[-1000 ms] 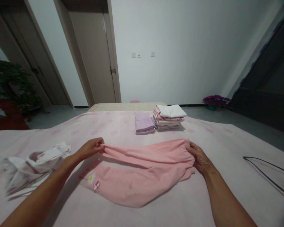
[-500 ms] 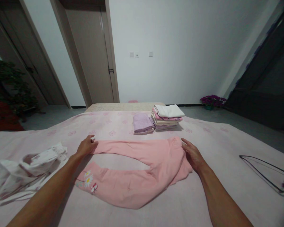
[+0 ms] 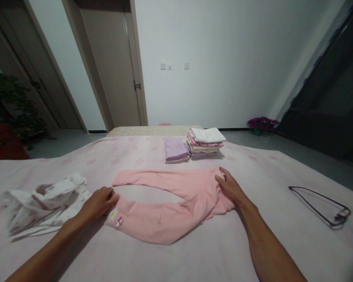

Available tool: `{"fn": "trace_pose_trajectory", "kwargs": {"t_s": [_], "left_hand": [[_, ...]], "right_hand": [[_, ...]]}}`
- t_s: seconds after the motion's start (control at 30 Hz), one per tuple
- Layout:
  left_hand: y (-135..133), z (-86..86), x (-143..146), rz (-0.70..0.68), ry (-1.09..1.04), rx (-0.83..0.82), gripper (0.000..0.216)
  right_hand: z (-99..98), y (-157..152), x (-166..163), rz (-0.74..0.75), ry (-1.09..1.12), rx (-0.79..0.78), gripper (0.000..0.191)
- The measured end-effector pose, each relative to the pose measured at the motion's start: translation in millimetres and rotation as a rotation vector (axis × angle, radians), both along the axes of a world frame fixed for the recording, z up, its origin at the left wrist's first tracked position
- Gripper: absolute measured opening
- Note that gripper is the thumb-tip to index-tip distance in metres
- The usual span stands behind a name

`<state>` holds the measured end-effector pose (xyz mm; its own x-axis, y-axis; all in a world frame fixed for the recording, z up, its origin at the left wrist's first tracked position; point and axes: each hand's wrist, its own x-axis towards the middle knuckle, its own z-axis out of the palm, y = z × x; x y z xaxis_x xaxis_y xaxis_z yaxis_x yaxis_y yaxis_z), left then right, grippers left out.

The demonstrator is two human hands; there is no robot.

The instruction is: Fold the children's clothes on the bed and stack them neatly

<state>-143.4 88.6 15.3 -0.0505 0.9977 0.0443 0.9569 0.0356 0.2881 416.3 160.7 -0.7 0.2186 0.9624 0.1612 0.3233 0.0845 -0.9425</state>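
Observation:
A pair of pink trousers lies spread on the pale pink bed sheet, legs pointing left, with a daisy motif near one cuff. My left hand rests at the cuff of the nearer leg, fingers curled against the fabric. My right hand lies flat on the waist end of the trousers, fingers stretched out.
A crumpled white garment lies to the left. Folded clothes form a stack beside a folded lilac piece at the bed's far side. A thin wire hanger lies at the right. Doors, a plant and a flowerpot stand beyond.
Both hands let go of the upper leg and waist, and the trousers dropped flat. My left hand moved down to the nearer leg's cuff; my right hand now lies flat on the waist.

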Motion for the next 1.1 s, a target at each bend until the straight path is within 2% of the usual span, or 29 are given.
{"fn": "trace_pose_trajectory", "kwargs": {"t_s": [0.1,0.23,0.33,0.43,0.53,0.63,0.73,0.8,0.93,1.1], "left_hand": [[-6.2,1.5,-4.1,0.072,-0.197,0.016,0.042],[-8.3,0.5,-31.4,0.147,-0.373,-0.05,0.05],[-12.3,-10.1,-53.6,0.105,-0.321,-0.146,0.05],[-18.4,-17.7,-63.0,0.041,-0.185,-0.195,0.045],[-16.8,-9.6,-62.7,0.047,-0.077,-0.278,0.039],[1.5,10.0,-58.1,0.056,-0.041,-0.312,0.043],[32.8,26.1,-45.1,0.123,-0.016,-0.223,0.046],[54.9,30.6,-30.8,0.204,-0.016,-0.173,0.045],[90.1,26.8,-0.9,0.323,-0.064,-0.086,0.039],[117.1,15.4,12.9,0.351,-0.099,-0.037,0.036]], "right_hand": [[-6.3,1.4,2.5,-0.076,-0.126,-0.023,0.063],[-2.4,-0.8,24.6,-0.103,-0.174,-0.112,0.067],[1.6,-6.3,46.6,-0.072,-0.223,-0.177,0.071],[2.5,-13.1,60.9,-0.051,-0.333,-0.177,0.066],[4.7,-13.9,67.6,0.016,-0.446,-0.177,0.052],[11.2,-3.4,67.9,0.084,-0.611,-0.244,0.036],[18.8,14.1,58.8,0.021,-0.757,-0.268,0.038],[22.4,24.8,49.3,-0.034,-0.817,-0.294,0.041],[24.0,34.4,36.9,-0.042,-0.827,-0.349,0.036],[16.4,33.2,40.0,-0.026,-0.748,-0.254,0.029]]}}
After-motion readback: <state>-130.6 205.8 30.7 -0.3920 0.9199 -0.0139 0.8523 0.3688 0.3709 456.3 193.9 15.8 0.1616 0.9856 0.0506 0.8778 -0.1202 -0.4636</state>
